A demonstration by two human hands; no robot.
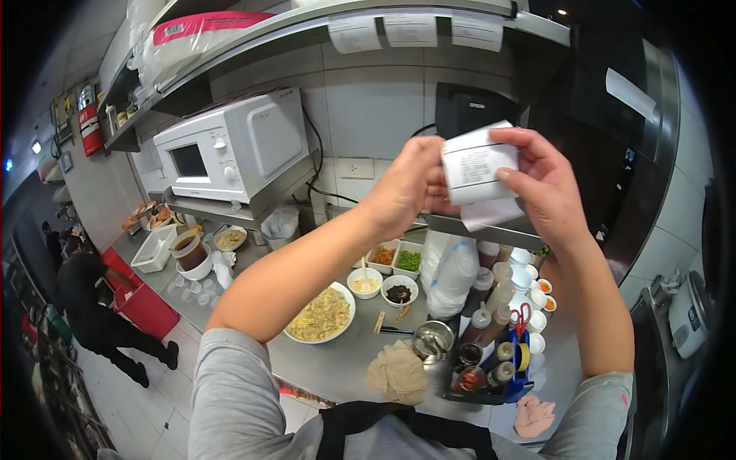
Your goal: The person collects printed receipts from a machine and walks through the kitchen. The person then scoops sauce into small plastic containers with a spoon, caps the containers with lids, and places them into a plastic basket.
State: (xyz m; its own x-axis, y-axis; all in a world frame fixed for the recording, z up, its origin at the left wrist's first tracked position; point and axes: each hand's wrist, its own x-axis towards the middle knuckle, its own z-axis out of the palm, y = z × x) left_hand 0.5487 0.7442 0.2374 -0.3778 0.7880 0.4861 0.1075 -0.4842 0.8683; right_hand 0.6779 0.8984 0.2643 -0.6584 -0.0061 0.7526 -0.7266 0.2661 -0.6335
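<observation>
At the far left a co-worker (88, 295) bends by a red bin (149, 310), one arm reaching toward it. Next come a white basket (153, 249) and a jug (188, 254) on the tabletop (307, 363), with a microwave (268, 142) above. Farther right, a bowl (352, 317) of yellow food stands apart from a crumpled cloth (397, 372).

Above these, the left hand (406, 188) has its fingers curled in against the left edge of a printed slip (477, 167). The slip is up in the air between both hands, in front of the black printer (464, 101); more white paper (491, 213) hangs below it. The right hand (548, 180) pinches the slip's right side, thumb on the print, fingers behind.

As for progress, the slip is in hand but neither set down nor hung; three other slips (411, 31) already hang from the shelf (543, 29). I judge the handling to be midway. Whether the slip is fully free of the printer cannot be told.

Bottles (500, 300) and red scissors (520, 318) stand below the right arm, untouched.
</observation>
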